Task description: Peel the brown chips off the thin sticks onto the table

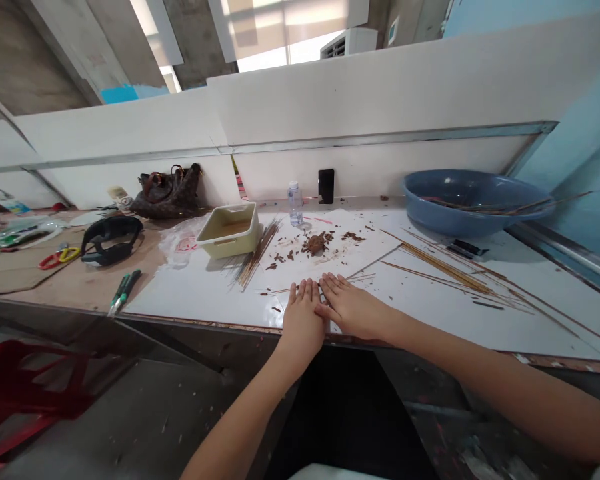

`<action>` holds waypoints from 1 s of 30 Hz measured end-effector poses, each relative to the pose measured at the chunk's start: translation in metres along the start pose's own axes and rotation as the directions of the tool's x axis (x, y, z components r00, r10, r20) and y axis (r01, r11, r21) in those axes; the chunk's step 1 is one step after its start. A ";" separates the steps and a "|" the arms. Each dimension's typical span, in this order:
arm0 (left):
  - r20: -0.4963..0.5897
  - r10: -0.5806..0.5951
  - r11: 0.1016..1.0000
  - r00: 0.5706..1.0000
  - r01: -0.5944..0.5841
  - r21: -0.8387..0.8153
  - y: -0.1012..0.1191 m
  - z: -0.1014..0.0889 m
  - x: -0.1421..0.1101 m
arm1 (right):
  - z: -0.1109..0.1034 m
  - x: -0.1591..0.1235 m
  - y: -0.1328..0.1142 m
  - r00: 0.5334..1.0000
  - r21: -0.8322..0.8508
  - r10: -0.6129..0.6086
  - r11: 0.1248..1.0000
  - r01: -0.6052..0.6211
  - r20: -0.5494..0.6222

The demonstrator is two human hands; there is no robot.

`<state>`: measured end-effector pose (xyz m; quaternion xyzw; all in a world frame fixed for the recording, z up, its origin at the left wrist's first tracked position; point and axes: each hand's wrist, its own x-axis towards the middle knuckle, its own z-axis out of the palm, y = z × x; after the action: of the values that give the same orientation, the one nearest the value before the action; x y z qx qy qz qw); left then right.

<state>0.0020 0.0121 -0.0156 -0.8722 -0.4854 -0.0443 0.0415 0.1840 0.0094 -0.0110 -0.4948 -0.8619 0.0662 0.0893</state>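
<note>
The person's left hand (pixel 303 317) and right hand (pixel 353 308) lie flat and palm-down, fingers closed side by side, pinching nothing. The edge of the right hand presses against the left. Both rest on a glossy white laminated board (pixel 195 297), which has a scuffed, chipped front edge. A thin, straight tan wooden splint (pixel 280 291) runs just at the left fingertips, and small dark chips are scattered around it.

Farther on lies a rough clump of brown, bark-like flakes (pixel 316 244). To its left, a fan of slender tan sticks (pixel 256 255) leans beside a cream rectangular plastic tray (pixel 227 230). To the right, a long bundle of similar sticks (pixel 445 270) lies across the board, below a wide, round blue plastic basin (pixel 473 200) holding more long sticks.

Against the white wall stand a clear ribbed plastic water bottle (pixel 295 203) and a black smartphone (pixel 326 186). On the brown cardboard-covered bench at left lie green-handled cutters (pixel 124 292), red-and-yellow-handled scissors (pixel 60 259), and a curved black padded strap (pixel 111 240). Behind them slumps a brown patterned leather handbag (pixel 167 193).
</note>
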 end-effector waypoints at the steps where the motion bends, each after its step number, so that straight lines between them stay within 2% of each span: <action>1: 0.013 -0.016 1.000 1.000 0.016 -0.006 -0.002 -0.003 0.006 | -0.002 0.006 0.001 1.000 -0.007 0.010 1.000 -0.010 0.010; 4: 0.036 -0.075 0.997 0.997 0.076 -0.029 -0.007 -0.012 0.024 | -0.008 0.025 0.007 0.998 -0.029 0.052 0.998 -0.051 0.030; 6: 0.024 -0.093 0.995 0.995 0.094 -0.035 -0.007 -0.015 0.027 | -0.008 0.030 0.011 0.998 -0.034 0.055 0.998 -0.054 0.033; 11: -0.029 -0.072 0.997 0.997 0.071 -0.021 -0.003 -0.007 0.002 | 0.002 0.006 0.010 0.998 -0.021 -0.047 0.999 0.046 -0.047; 14: -0.044 -0.071 0.997 0.996 0.071 -0.022 -0.003 -0.003 -0.004 | 0.004 -0.003 0.008 0.997 -0.030 -0.058 0.998 0.056 -0.046; 21: -0.014 -0.152 0.987 0.988 0.151 -0.055 -0.009 -0.012 0.029 | -0.010 0.026 0.012 0.999 -0.041 0.027 0.999 -0.026 0.028; 23: -0.019 -0.149 0.987 0.989 0.148 -0.055 -0.007 -0.012 0.022 | -0.009 0.021 0.011 1.000 -0.043 0.010 0.999 -0.009 0.019; 27: -0.050 -0.093 0.995 0.994 0.091 -0.041 0.000 -0.009 -0.010 | -0.001 -0.004 0.006 0.998 -0.041 -0.052 0.998 0.050 -0.043; 30: -0.058 -0.092 0.995 0.994 0.090 -0.043 -0.002 -0.009 -0.015 | 0.003 -0.005 0.007 0.997 -0.046 -0.053 0.998 0.050 -0.047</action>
<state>-0.0078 -0.0009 -0.0085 -0.8481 -0.5222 -0.0821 0.0361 0.1917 0.0089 -0.0157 -0.4758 -0.8731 0.0324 0.1008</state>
